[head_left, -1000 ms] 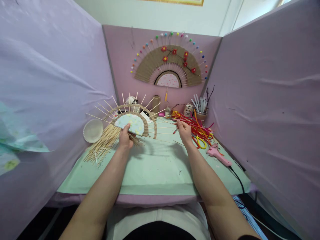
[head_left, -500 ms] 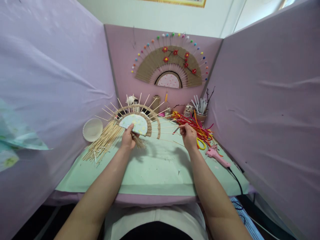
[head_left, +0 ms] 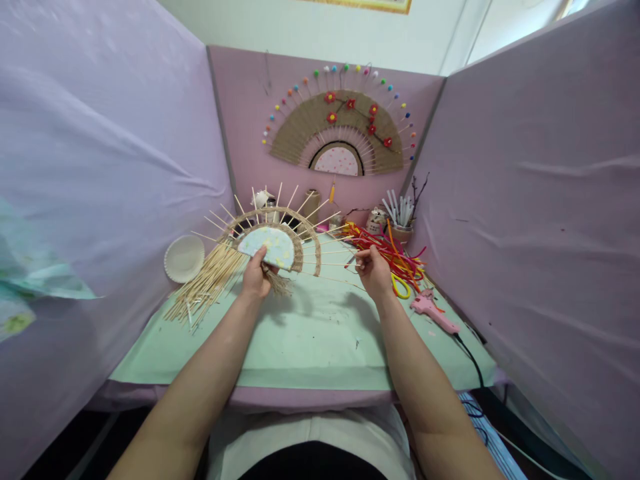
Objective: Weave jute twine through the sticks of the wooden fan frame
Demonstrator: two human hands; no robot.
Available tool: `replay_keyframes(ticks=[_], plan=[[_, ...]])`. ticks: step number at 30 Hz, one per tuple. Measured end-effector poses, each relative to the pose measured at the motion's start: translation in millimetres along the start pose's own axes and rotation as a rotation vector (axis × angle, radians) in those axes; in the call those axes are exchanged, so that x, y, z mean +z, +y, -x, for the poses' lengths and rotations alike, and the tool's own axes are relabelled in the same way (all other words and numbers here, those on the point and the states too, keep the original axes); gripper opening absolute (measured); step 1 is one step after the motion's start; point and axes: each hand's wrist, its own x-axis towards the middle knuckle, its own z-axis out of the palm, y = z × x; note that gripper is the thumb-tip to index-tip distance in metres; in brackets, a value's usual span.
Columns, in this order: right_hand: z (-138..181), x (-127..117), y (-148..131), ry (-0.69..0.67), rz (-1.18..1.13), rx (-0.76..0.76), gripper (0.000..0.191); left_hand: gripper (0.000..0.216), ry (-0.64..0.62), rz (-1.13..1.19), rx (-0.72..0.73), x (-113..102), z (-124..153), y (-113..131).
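My left hand grips a half-round fan frame at its lower edge, thumb on the pale blue floral centre. Thin sticks radiate from it, with brown twine woven through them in an inner band and an outer arc. Below the centre, by my left fingers, hangs a frayed twine tuft. My right hand is closed at the tips of the right-hand sticks. A thin strand of twine runs from the outer arc into it; the fingers partly hide where it is held.
Loose bamboo sticks and a white dish lie at left. Red and yellow pipe cleaners, yellow-handled scissors and a corded pink glue gun are at right. A finished fan hangs behind.
My right fingers have shifted slightly at the stick tips, and the strand beside them has moved a little. My left hand and the fan frame stay nearly still.
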Motion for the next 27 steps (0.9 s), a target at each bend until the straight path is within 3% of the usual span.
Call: replay_keyframes(ticks=[6, 12, 18, 27], plan=[[2, 3, 5, -0.109, 0.004, 0.042, 0.016, 0.021, -0.004, 0.01, -0.031, 0, 0, 0], [7, 8, 14, -0.158, 0.016, 0.102, 0.024, 0.013, 0.008, 0.023, -0.053, 1, 1, 0], [20, 11, 20, -0.501, 0.293, 0.242, 0.027, 0.019, -0.015, 0.013, -0.086, 2, 5, -3], [19, 11, 18, -0.469, 0.306, 0.216, 0.024, 0.015, 0.039, 0.048, -0.084, 7, 9, 1]])
